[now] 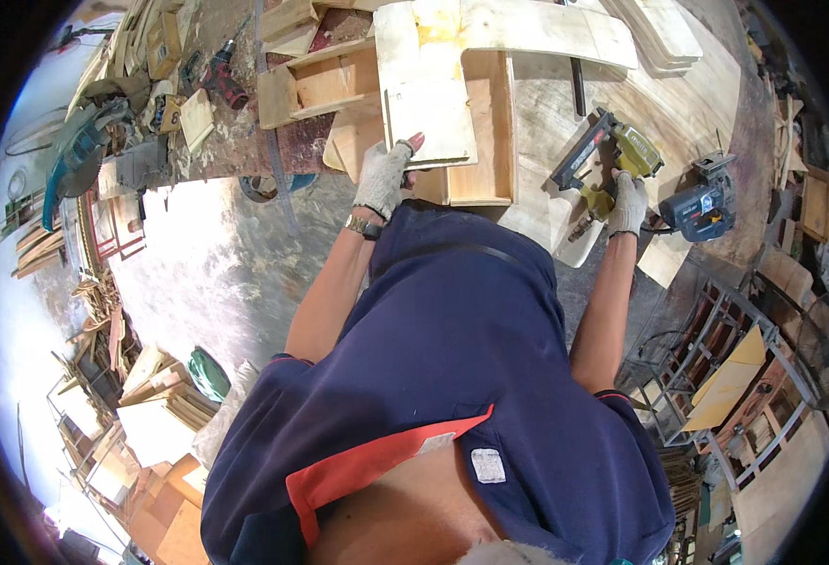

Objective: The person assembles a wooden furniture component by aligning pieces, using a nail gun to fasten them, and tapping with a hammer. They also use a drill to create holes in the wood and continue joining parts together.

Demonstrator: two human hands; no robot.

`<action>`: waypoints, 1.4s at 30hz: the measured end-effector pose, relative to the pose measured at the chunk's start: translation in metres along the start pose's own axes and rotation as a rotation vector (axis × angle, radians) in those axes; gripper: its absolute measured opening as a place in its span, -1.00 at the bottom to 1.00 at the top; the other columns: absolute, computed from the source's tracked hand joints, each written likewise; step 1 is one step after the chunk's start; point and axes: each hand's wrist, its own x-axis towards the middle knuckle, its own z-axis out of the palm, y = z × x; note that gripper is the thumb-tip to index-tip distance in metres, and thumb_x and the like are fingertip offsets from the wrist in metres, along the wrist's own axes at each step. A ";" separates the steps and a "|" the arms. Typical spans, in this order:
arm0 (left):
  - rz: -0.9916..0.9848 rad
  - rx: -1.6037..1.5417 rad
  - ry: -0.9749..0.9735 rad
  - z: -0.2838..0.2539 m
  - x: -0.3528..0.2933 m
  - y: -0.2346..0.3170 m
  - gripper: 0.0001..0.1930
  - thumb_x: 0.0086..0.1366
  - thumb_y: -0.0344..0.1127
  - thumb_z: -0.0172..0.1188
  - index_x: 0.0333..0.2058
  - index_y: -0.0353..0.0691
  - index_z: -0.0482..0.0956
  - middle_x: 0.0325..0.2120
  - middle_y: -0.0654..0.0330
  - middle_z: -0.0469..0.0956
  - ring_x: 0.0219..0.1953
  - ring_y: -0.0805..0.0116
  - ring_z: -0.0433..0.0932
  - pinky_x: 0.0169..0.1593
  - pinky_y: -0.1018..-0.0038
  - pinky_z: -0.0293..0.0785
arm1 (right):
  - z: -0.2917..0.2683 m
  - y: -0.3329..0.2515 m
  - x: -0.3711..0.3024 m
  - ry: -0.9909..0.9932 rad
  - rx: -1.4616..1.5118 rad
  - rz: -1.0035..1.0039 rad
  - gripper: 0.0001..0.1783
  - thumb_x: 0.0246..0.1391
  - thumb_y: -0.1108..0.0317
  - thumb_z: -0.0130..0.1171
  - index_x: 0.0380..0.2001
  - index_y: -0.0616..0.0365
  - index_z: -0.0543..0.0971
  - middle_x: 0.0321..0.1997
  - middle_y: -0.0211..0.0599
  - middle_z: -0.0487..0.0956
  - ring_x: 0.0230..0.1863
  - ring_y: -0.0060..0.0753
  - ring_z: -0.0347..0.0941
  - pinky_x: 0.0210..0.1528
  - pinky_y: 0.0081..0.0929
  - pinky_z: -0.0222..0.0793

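My left hand [382,177], in a fingertip-less white glove, pinches the near edge of a pale plywood panel [426,113]. Its thumb lies on top and the other fingers are under the edge. The panel rests across an open wooden frame [502,141], and a curved plywood arm [555,28] runs off its far end to the right. Gloved as well, my right hand [628,203] is wrapped round the handle of an olive-green nail gun [635,151]. The gun's dark nose and magazine point to the far left, over the plywood sheet, apart from the panel.
A blue jigsaw [699,209] lies just right of the nail gun. Stacked curved plywood pieces [654,38] sit at the far right. A red-black drill [223,77] and a teal power saw [73,160] are at the left. A metal rack [730,377] stands at lower right.
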 end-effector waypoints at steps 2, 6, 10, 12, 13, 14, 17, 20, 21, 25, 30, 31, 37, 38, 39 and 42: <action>-0.028 -0.002 0.006 0.000 -0.002 0.003 -0.66 0.27 -0.09 0.41 -0.31 -0.26 0.57 -0.60 0.32 0.50 -0.73 0.57 0.35 -0.67 0.57 0.26 | -0.001 -0.004 0.004 -0.101 0.164 0.108 -0.61 -0.01 0.27 0.44 -0.16 0.29 0.63 -0.22 -0.31 0.65 -0.31 -0.45 0.54 -0.24 -0.50 0.44; -0.069 -0.013 -0.012 -0.001 -0.007 0.011 -0.67 0.26 -0.08 0.42 -0.33 -0.21 0.54 -0.61 0.34 0.48 -0.73 0.56 0.34 -0.66 0.57 0.24 | 0.004 -0.043 -0.014 -0.149 0.042 0.070 -0.68 0.04 0.21 0.45 -0.22 0.20 0.66 -0.43 -0.41 0.60 -0.56 -0.53 0.49 -0.53 -0.48 0.41; -0.088 -0.052 -0.004 -0.002 -0.012 0.026 -0.66 0.30 -0.08 0.40 -0.25 -0.18 0.48 -0.55 0.31 0.43 -0.73 0.50 0.30 -0.65 0.59 0.21 | -0.001 -0.094 -0.052 -0.207 -0.072 -0.067 -0.73 0.17 0.19 0.36 -0.21 0.16 0.64 -0.60 -0.47 0.51 -0.68 -0.61 0.40 -0.64 -0.55 0.31; -0.104 -0.049 -0.035 -0.003 -0.014 0.039 -0.68 0.31 -0.10 0.39 -0.25 -0.16 0.48 -0.53 0.24 0.51 -0.75 0.53 0.27 -0.66 0.61 0.19 | -0.002 -0.111 -0.069 -0.291 0.067 0.017 -0.71 0.19 0.16 0.36 -0.21 0.16 0.62 -0.63 -0.47 0.48 -0.69 -0.60 0.40 -0.65 -0.55 0.31; -0.115 -0.052 -0.034 -0.004 -0.016 0.046 -0.70 0.33 -0.10 0.37 -0.25 -0.16 0.48 -0.53 0.21 0.52 -0.76 0.54 0.27 -0.67 0.62 0.18 | -0.001 -0.117 -0.075 -0.358 0.158 0.051 -0.70 0.19 0.15 0.36 -0.21 0.16 0.61 -0.64 -0.47 0.47 -0.70 -0.59 0.40 -0.65 -0.56 0.31; -0.126 -0.055 -0.032 -0.004 -0.017 0.054 -0.71 0.34 -0.11 0.36 -0.25 -0.15 0.47 -0.53 0.18 0.54 -0.77 0.55 0.26 -0.67 0.63 0.18 | 0.000 -0.121 -0.079 -0.463 0.162 0.197 -0.66 0.20 0.09 0.36 -0.24 0.16 0.59 -0.60 -0.46 0.47 -0.68 -0.58 0.45 -0.65 -0.58 0.34; -0.173 -0.072 -0.072 -0.005 -0.023 0.083 -0.74 0.38 -0.13 0.31 -0.24 -0.15 0.46 -0.54 0.14 0.55 -0.78 0.60 0.24 -0.70 0.65 0.17 | 0.022 -0.118 -0.095 -0.766 0.399 0.333 -0.56 0.23 0.04 0.33 -0.09 0.20 0.53 -0.53 -0.43 0.53 -0.63 -0.61 0.49 -0.65 -0.70 0.41; -0.274 -0.130 -0.081 -0.009 -0.030 0.115 -0.74 0.36 -0.15 0.33 -0.23 -0.13 0.46 -0.56 0.17 0.52 -0.78 0.62 0.22 -0.71 0.70 0.13 | 0.053 -0.103 -0.120 -0.987 0.760 0.712 -0.55 0.33 0.10 0.22 0.09 0.21 0.48 -0.34 -0.38 0.60 -0.59 -0.70 0.43 -0.63 -0.74 0.39; -0.309 -0.148 -0.089 -0.010 -0.032 0.122 -0.74 0.37 -0.15 0.32 -0.23 -0.14 0.46 -0.56 0.17 0.51 -0.78 0.63 0.23 -0.72 0.71 0.14 | 0.063 -0.098 -0.131 -1.061 0.983 0.725 -0.54 0.34 0.13 0.20 0.13 0.21 0.45 -0.25 -0.31 0.63 -0.55 -0.71 0.38 -0.55 -0.72 0.42; -0.318 -0.144 -0.025 -0.008 -0.037 0.138 -0.72 0.42 -0.13 0.25 -0.23 -0.23 0.46 -0.60 0.16 0.47 -0.79 0.64 0.23 -0.76 0.72 0.18 | 0.105 -0.089 -0.158 -1.133 1.276 0.950 -0.53 0.36 0.20 0.17 0.20 0.22 0.36 -0.12 -0.32 0.59 -0.53 -0.73 0.32 -0.50 -0.71 0.43; -0.371 -0.149 -0.044 -0.010 -0.032 0.141 -0.70 0.42 -0.11 0.25 -0.21 -0.25 0.48 -0.61 0.16 0.47 -0.82 0.62 0.21 -0.78 0.70 0.16 | 0.133 -0.081 -0.171 -1.159 1.532 1.060 -0.54 0.37 0.26 0.14 0.22 0.21 0.32 0.01 -0.33 0.54 -0.51 -0.78 0.29 -0.51 -0.73 0.41; -0.367 -0.154 -0.030 -0.012 -0.031 0.141 -0.70 0.42 -0.11 0.25 -0.21 -0.25 0.48 -0.61 0.16 0.46 -0.82 0.62 0.21 -0.78 0.70 0.16 | 0.137 -0.078 -0.171 -1.175 1.564 1.086 -0.54 0.38 0.26 0.13 0.22 0.20 0.32 0.02 -0.33 0.54 -0.52 -0.78 0.29 -0.51 -0.73 0.41; -0.370 -0.140 -0.047 -0.017 -0.030 0.135 -0.72 0.40 -0.13 0.27 -0.24 -0.21 0.45 -0.60 0.15 0.47 -0.82 0.63 0.20 -0.78 0.70 0.14 | 0.167 -0.057 -0.171 -1.265 1.730 1.269 -0.47 0.43 0.25 0.03 0.33 0.20 0.22 0.11 -0.32 0.53 -0.56 -0.75 0.23 -0.51 -0.68 0.40; -0.365 -0.139 -0.030 -0.016 -0.030 0.136 -0.72 0.40 -0.13 0.27 -0.24 -0.21 0.45 -0.60 0.15 0.47 -0.82 0.63 0.20 -0.78 0.70 0.14 | 0.171 -0.054 -0.171 -1.283 1.762 1.302 -0.48 0.43 0.24 0.03 0.33 0.21 0.23 0.11 -0.33 0.53 -0.57 -0.74 0.24 -0.51 -0.67 0.40; -0.368 -0.147 -0.053 -0.016 -0.030 0.136 -0.72 0.39 -0.14 0.28 -0.24 -0.20 0.44 -0.59 0.14 0.48 -0.82 0.63 0.20 -0.78 0.70 0.14 | 0.174 -0.051 -0.171 -1.291 1.800 1.347 -0.48 0.44 0.24 0.02 0.33 0.21 0.23 0.11 -0.33 0.53 -0.57 -0.73 0.25 -0.52 -0.65 0.39; -0.361 -0.134 -0.030 -0.012 -0.033 0.138 -0.68 0.47 -0.09 0.16 -0.16 -0.30 0.49 -0.57 0.11 0.50 -0.83 0.63 0.21 -0.78 0.69 0.16 | 0.179 -0.045 -0.171 -1.343 1.841 1.397 -0.50 0.45 0.22 0.01 0.30 0.22 0.24 0.11 -0.30 0.54 -0.57 -0.70 0.26 -0.51 -0.62 0.39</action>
